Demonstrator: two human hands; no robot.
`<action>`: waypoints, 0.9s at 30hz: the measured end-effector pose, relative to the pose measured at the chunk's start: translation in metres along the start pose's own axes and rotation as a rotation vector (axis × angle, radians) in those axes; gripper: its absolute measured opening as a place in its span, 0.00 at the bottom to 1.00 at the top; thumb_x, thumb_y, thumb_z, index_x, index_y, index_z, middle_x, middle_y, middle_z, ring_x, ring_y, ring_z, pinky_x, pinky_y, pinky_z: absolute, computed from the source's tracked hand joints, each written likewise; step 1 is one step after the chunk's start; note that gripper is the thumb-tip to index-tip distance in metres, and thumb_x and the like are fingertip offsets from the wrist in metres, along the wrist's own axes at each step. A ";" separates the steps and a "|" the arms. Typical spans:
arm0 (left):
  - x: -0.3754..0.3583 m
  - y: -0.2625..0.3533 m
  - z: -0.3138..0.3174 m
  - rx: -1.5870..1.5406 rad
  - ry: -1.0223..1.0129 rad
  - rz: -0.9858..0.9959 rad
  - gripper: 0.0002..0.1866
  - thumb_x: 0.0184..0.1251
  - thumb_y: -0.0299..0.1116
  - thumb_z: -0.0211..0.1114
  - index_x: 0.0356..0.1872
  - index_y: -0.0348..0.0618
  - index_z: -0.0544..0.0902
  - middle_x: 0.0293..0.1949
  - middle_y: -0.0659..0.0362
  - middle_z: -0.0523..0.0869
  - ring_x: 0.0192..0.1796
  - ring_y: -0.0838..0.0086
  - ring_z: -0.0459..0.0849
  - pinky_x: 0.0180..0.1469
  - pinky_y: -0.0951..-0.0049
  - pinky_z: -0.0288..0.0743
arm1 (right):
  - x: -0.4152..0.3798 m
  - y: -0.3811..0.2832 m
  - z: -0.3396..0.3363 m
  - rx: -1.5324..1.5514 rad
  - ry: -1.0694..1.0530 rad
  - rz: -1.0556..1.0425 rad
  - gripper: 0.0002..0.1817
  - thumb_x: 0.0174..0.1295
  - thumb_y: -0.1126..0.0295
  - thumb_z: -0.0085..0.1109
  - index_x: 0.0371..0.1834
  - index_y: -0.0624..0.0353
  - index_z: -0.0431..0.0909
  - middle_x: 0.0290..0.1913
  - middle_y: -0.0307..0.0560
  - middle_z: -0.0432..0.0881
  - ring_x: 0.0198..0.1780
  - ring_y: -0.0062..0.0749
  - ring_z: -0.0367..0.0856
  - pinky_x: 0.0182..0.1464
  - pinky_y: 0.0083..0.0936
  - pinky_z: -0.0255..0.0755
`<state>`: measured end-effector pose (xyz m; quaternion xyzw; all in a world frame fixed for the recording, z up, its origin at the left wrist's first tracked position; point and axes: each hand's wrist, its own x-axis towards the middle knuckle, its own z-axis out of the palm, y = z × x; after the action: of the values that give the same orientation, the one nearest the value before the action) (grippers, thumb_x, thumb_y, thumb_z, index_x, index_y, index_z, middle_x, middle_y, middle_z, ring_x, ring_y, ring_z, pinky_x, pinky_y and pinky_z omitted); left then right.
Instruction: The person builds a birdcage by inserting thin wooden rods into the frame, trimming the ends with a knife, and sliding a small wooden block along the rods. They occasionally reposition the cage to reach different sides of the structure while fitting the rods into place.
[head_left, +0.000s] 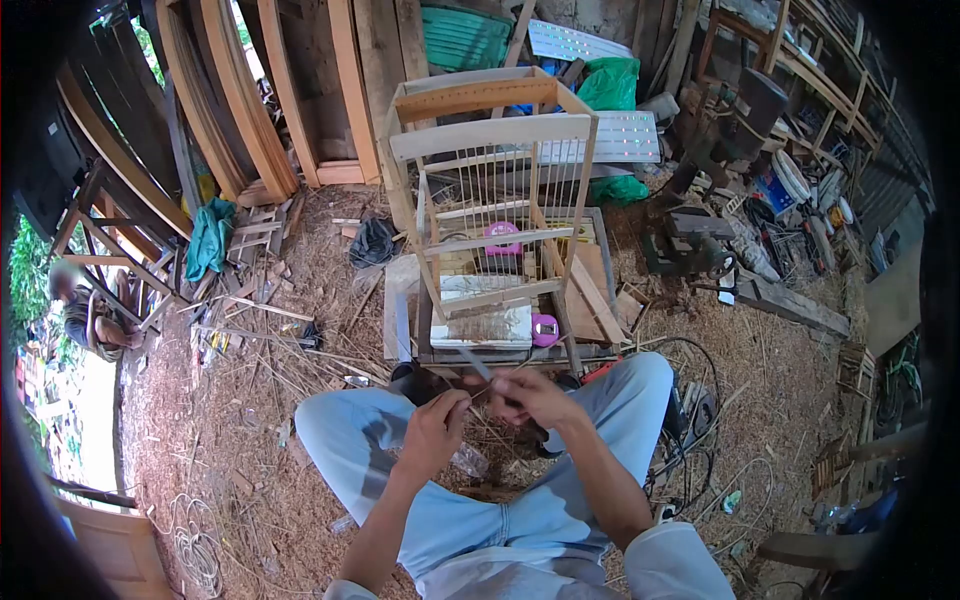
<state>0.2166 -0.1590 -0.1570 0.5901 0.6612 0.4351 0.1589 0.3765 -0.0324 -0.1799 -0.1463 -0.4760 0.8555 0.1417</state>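
**Both hands pinch a thin stick over the lap, in front of a half-built wooden cage**

Both hands meet just above the knees of a seated person in pale blue trousers. Left hand is closed in a grip around the near end of a thin stick, a slim, pale sliver that slants up and away toward the low bench ahead. Right hand is closed too, fingers curled over the same stick and touching or almost touching the left; whether it also holds a small blade or tool cannot be told, since the fingers hide it.

Judging from the pose, the step in hand is working or trimming this one stick by hand. A next move would call for a steady pinch on a very thin, probably brittle piece, with the two hands kept close so it does not bend or snap.

Straight ahead, on the bench, stands a wooden cage, an open frame of light timber with a row of fine upright bars across its front, each much like the stick being held. A pink spool shows inside it, and another pink one lies at its foot. Wood shavings and straw cover the ground. Planks lean against the back wall, and a machine sits to the right. Another person crouches far left.
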 end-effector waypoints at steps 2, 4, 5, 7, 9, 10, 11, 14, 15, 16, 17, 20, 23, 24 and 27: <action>-0.002 0.001 -0.008 -0.052 -0.030 -0.081 0.04 0.67 0.24 0.60 0.39 0.35 0.80 0.30 0.47 0.83 0.34 0.55 0.84 0.37 0.68 0.75 | -0.005 -0.012 -0.010 -0.016 0.031 0.037 0.19 0.74 0.63 0.47 0.59 0.67 0.74 0.20 0.35 0.68 0.19 0.17 0.61 0.21 0.16 0.56; -0.006 0.000 -0.016 -0.051 -0.084 -0.119 0.04 0.67 0.24 0.60 0.39 0.35 0.80 0.29 0.49 0.83 0.32 0.58 0.83 0.36 0.69 0.75 | -0.010 -0.014 -0.025 -0.046 0.092 0.077 0.21 0.72 0.62 0.51 0.55 0.72 0.76 0.19 0.36 0.67 0.19 0.18 0.61 0.20 0.18 0.55; -0.008 -0.002 -0.021 -0.053 -0.141 -0.152 0.04 0.68 0.25 0.60 0.39 0.35 0.80 0.29 0.50 0.83 0.31 0.62 0.83 0.35 0.70 0.74 | -0.014 -0.017 -0.033 -0.042 0.092 0.079 0.21 0.72 0.62 0.51 0.55 0.72 0.76 0.19 0.36 0.67 0.19 0.18 0.61 0.20 0.18 0.55; -0.012 -0.006 -0.031 -0.094 -0.195 -0.174 0.04 0.68 0.25 0.60 0.38 0.36 0.80 0.28 0.52 0.83 0.30 0.67 0.81 0.35 0.71 0.74 | -0.020 -0.024 -0.045 -0.035 0.051 0.064 0.19 0.73 0.63 0.48 0.55 0.68 0.77 0.18 0.34 0.67 0.18 0.16 0.61 0.20 0.16 0.53; -0.013 -0.009 -0.039 -0.133 -0.252 -0.187 0.04 0.68 0.26 0.60 0.38 0.36 0.81 0.28 0.53 0.83 0.29 0.72 0.80 0.34 0.72 0.73 | -0.021 -0.026 -0.041 -0.098 0.073 0.079 0.19 0.73 0.62 0.50 0.54 0.68 0.78 0.18 0.33 0.67 0.18 0.16 0.60 0.19 0.17 0.52; -0.013 -0.010 -0.042 -0.115 -0.285 -0.213 0.04 0.68 0.26 0.60 0.38 0.36 0.81 0.27 0.54 0.83 0.29 0.74 0.79 0.34 0.73 0.73 | -0.022 -0.030 -0.038 -0.117 0.069 0.104 0.19 0.72 0.62 0.50 0.54 0.68 0.78 0.18 0.33 0.67 0.18 0.16 0.59 0.19 0.17 0.51; -0.013 -0.011 -0.044 -0.097 -0.316 -0.239 0.04 0.68 0.25 0.60 0.39 0.36 0.81 0.27 0.55 0.83 0.29 0.77 0.79 0.34 0.74 0.73 | -0.024 -0.031 -0.036 -0.137 0.064 0.129 0.19 0.72 0.62 0.51 0.54 0.67 0.78 0.18 0.32 0.67 0.18 0.16 0.59 0.19 0.17 0.50; -0.010 -0.012 -0.052 -0.074 -0.281 -0.205 0.04 0.68 0.26 0.60 0.38 0.37 0.81 0.28 0.52 0.84 0.28 0.65 0.81 0.33 0.70 0.74 | -0.025 -0.032 -0.044 -0.079 0.130 0.116 0.19 0.71 0.62 0.53 0.54 0.66 0.79 0.19 0.32 0.68 0.18 0.15 0.59 0.20 0.17 0.49; -0.013 -0.018 -0.055 -0.075 -0.278 -0.204 0.04 0.68 0.26 0.60 0.38 0.37 0.81 0.28 0.52 0.84 0.28 0.65 0.81 0.33 0.70 0.74 | -0.029 -0.035 -0.048 -0.082 0.129 0.117 0.19 0.71 0.62 0.53 0.54 0.66 0.79 0.19 0.32 0.68 0.18 0.15 0.59 0.20 0.17 0.49; -0.017 -0.028 -0.059 -0.106 -0.279 -0.211 0.04 0.68 0.26 0.60 0.38 0.37 0.80 0.28 0.52 0.84 0.28 0.64 0.81 0.34 0.70 0.74 | -0.034 -0.042 -0.054 -0.080 0.180 0.120 0.19 0.71 0.62 0.54 0.54 0.66 0.79 0.19 0.32 0.68 0.19 0.15 0.59 0.20 0.17 0.48; -0.016 -0.030 -0.062 -0.137 -0.281 -0.217 0.03 0.67 0.25 0.61 0.38 0.36 0.80 0.28 0.52 0.84 0.28 0.64 0.81 0.34 0.70 0.74 | -0.037 -0.046 -0.056 -0.076 0.231 0.122 0.19 0.70 0.62 0.54 0.54 0.66 0.79 0.19 0.31 0.68 0.19 0.14 0.59 0.20 0.17 0.48; -0.016 -0.028 -0.065 -0.094 -0.261 -0.123 0.03 0.67 0.24 0.61 0.38 0.36 0.80 0.27 0.52 0.83 0.28 0.67 0.81 0.33 0.69 0.73 | -0.035 -0.046 -0.054 -0.084 0.252 0.138 0.19 0.70 0.61 0.55 0.53 0.66 0.80 0.19 0.30 0.67 0.19 0.14 0.58 0.20 0.17 0.47; -0.011 -0.015 -0.076 -0.012 -0.306 -0.169 0.03 0.66 0.23 0.61 0.38 0.36 0.81 0.28 0.53 0.84 0.28 0.72 0.81 0.33 0.71 0.72 | -0.037 -0.041 -0.061 -0.102 0.343 0.099 0.19 0.71 0.60 0.53 0.50 0.66 0.81 0.19 0.29 0.65 0.18 0.14 0.57 0.19 0.17 0.48; -0.014 -0.021 -0.081 -0.014 -0.305 -0.165 0.03 0.66 0.23 0.61 0.38 0.36 0.81 0.28 0.53 0.84 0.28 0.72 0.81 0.33 0.71 0.72 | -0.040 -0.040 -0.068 -0.123 0.437 0.060 0.19 0.71 0.59 0.52 0.48 0.66 0.81 0.19 0.28 0.65 0.18 0.14 0.57 0.18 0.17 0.48; -0.029 -0.051 -0.109 0.062 -0.169 -0.214 0.02 0.67 0.23 0.61 0.37 0.36 0.81 0.26 0.54 0.83 0.26 0.76 0.78 0.30 0.73 0.70 | -0.068 -0.051 -0.114 -0.007 0.706 -0.118 0.19 0.73 0.59 0.49 0.51 0.65 0.79 0.18 0.27 0.62 0.17 0.13 0.56 0.18 0.15 0.48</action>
<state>0.1124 -0.2237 -0.1425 0.5553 0.7179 0.3437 0.2412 0.4880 0.0563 -0.1856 -0.4056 -0.4083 0.7411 0.3459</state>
